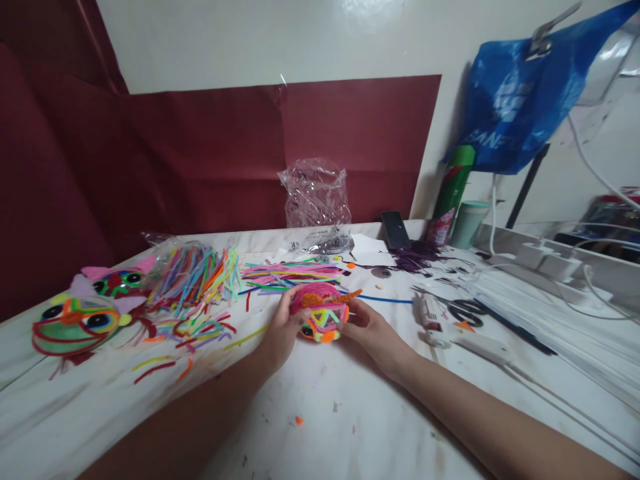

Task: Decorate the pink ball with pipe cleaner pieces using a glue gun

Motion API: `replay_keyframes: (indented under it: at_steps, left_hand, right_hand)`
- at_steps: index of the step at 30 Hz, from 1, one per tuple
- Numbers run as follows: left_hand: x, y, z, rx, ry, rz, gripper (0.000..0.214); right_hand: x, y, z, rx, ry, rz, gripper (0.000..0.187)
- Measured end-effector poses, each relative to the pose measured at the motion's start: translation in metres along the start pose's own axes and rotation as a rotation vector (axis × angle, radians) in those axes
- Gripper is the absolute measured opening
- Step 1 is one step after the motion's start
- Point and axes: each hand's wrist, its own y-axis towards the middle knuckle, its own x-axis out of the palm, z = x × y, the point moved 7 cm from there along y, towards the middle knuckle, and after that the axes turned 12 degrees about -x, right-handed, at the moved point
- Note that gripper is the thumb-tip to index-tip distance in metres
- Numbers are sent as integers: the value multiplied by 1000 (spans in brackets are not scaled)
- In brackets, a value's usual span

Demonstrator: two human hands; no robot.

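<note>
Between my two hands is a small craft mask (325,321), with a pink top, an orange fuzzy strip, yellow-green zigzags and a dark googly eye. My left hand (285,331) is closed on its left edge, thumb in front. On the opposite edge my right hand (367,327) grips with bent fingers, partly hidden by the piece. Two larger craft faces, a green-mouthed one (75,327) and a pink-eared one (123,280), lie at the left. Loose pipe cleaners (295,272) are spread just behind my hands.
A bundle of pipe cleaners (190,277) lies behind cut pieces (200,330). On the right are scissors (465,312), a glue gun (483,348), a white bottle (431,317) and a power strip (550,270). A phone (395,230) and purple yarn (417,257) sit at the back.
</note>
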Motion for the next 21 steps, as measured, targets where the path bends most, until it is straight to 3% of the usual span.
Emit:
replay_keyframes:
  at_steps: [5, 12, 16, 21]
  left_hand:
    - [-9, 3, -4, -24, -9, 105, 40]
    - [-20, -1, 8, 72, 251, 367, 16]
    - [-29, 2, 16, 102, 281, 427, 12]
    - [-34, 8, 17, 116, 308, 418, 15]
  right_hand:
    - [-4, 0, 10, 96, 117, 53, 46]
    - [-4, 1, 18, 155, 238, 41, 36]
    - [-4, 0, 17, 154, 226, 45, 36]
    - [-2, -1, 15, 151, 210, 28, 37]
